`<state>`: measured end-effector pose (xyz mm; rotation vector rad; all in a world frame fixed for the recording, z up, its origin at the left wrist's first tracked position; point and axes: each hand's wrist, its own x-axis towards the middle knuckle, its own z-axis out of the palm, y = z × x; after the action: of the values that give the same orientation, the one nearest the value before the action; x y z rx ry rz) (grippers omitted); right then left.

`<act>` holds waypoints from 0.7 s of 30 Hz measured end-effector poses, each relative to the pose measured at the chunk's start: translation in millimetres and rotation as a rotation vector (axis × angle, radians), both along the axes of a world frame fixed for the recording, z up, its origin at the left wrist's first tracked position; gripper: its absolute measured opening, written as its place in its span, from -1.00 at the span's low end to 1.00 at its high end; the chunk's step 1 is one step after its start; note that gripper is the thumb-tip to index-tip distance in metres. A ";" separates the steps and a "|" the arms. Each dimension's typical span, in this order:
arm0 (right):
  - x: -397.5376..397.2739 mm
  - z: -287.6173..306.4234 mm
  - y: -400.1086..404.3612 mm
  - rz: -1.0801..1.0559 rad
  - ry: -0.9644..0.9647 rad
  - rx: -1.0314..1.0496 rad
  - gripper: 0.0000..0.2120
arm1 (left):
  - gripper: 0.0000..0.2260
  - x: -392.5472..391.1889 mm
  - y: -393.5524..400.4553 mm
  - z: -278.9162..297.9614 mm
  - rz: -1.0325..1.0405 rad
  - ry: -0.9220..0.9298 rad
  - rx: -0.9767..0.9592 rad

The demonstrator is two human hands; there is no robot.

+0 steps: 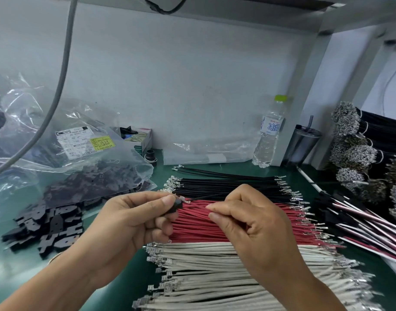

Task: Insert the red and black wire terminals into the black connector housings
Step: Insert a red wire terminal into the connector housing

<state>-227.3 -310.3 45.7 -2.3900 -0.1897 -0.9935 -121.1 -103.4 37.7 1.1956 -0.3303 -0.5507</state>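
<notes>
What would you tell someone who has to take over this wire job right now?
Left hand pinches a black connector housing. Right hand pinches a black wire whose metal terminal sits at the housing's mouth; whether it is seated cannot be told.
Loose black wires, red wires and white wires lie in rows on the green mat. Spare housings are piled at the left, finished assemblies at the right.
Left to do: push this terminal home, add a red one, and carry on with further housings.

Wire-harness assembly workstation in a factory. Green bench (304, 176) carries sorted rows of terminated black wires (226, 185), red wires (199, 223) and white wires (215, 265). A labelled bag of black connector housings (84, 158) lies at the left edge.
</notes>
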 end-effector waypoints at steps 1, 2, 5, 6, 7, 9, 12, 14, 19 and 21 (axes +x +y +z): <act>-0.6 1.4 -1.3 0.002 -0.008 0.011 -0.87 | -0.70 0.6 -0.1 0.5 0.001 0.018 -0.015; -1.4 2.9 -2.7 0.006 -0.014 0.020 -0.84 | -0.69 1.1 0.2 1.5 0.005 0.037 -0.030; -2.8 5.0 -2.9 0.014 -0.011 0.019 -0.83 | -0.69 2.6 1.1 2.1 0.000 0.058 -0.041; -2.7 4.6 -1.7 0.014 -0.005 0.014 -0.86 | -0.69 2.2 1.4 2.4 -0.008 0.060 -0.036; -2.5 3.8 -0.5 0.011 -0.002 0.010 -0.89 | -0.68 2.2 1.5 2.0 -0.016 0.060 -0.031; -2.1 3.1 0.0 0.001 -0.010 0.005 -0.90 | -0.55 2.4 2.1 1.2 -0.023 0.056 -0.021; -3.0 4.6 -1.6 -0.003 -0.019 0.006 -0.89 | -0.46 2.8 2.8 1.5 -0.024 0.051 -0.022; -3.7 5.4 -1.8 0.000 -0.009 -0.009 -0.89 | -0.52 2.9 3.1 2.1 -0.040 0.055 -0.027; -3.6 6.8 -2.0 -0.007 -0.035 -0.036 -0.86 | -0.58 2.1 2.7 2.7 -0.079 0.067 -0.006; -3.6 6.6 -2.5 0.001 -0.034 -0.013 -0.87 | -0.58 2.3 2.6 2.2 -0.088 0.078 -0.006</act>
<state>-231.0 -312.8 52.2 -2.3857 -0.2107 -1.0362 -118.8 -100.8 39.9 1.1547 -0.3195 -0.6708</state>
